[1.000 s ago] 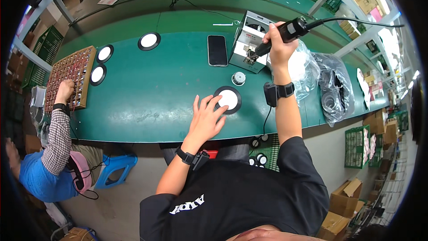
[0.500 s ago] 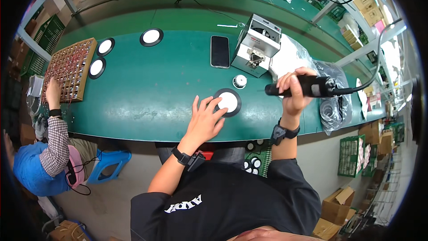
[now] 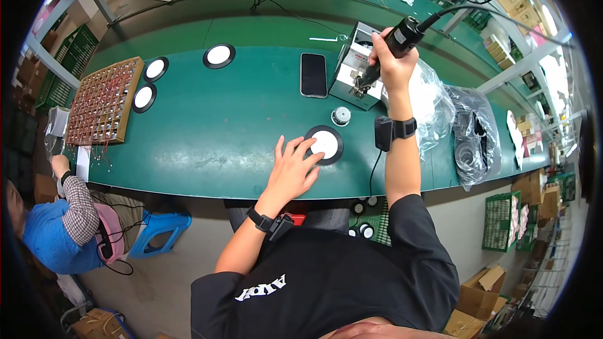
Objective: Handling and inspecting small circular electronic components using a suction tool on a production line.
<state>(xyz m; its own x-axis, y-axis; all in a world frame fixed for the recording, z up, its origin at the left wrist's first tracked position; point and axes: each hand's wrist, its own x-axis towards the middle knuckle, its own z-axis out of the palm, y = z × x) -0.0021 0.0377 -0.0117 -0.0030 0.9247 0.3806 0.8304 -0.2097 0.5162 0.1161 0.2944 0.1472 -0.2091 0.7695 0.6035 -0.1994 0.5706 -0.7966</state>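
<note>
My right hand (image 3: 394, 66) grips a black corded electric screwdriver (image 3: 404, 36), its fingers wrapped round the body. The driver slants down to the left, its tip at the front of a grey metal screw feeder (image 3: 346, 80); whether it touches is too small to tell. My left hand (image 3: 292, 172) lies with spread fingers at the near table edge. Its fingertips rest on a round white disc with a black rim (image 3: 325, 140). Just beyond that disc stands a small round silver and white part (image 3: 341, 116).
A black phone (image 3: 313, 75) lies left of the feeder. More black-rimmed discs (image 3: 219, 56) lie farther left, beside a wooden grid tray (image 3: 105, 103) of small wired parts. Clear plastic bags (image 3: 471, 144) cover the table's right side. A co-worker (image 3: 53, 235) sits at the left.
My right hand has carried the screwdriver up and left from beside the feeder to its front. My left hand stays on the disc. The co-worker's hand has moved off the tray toward the near edge.
</note>
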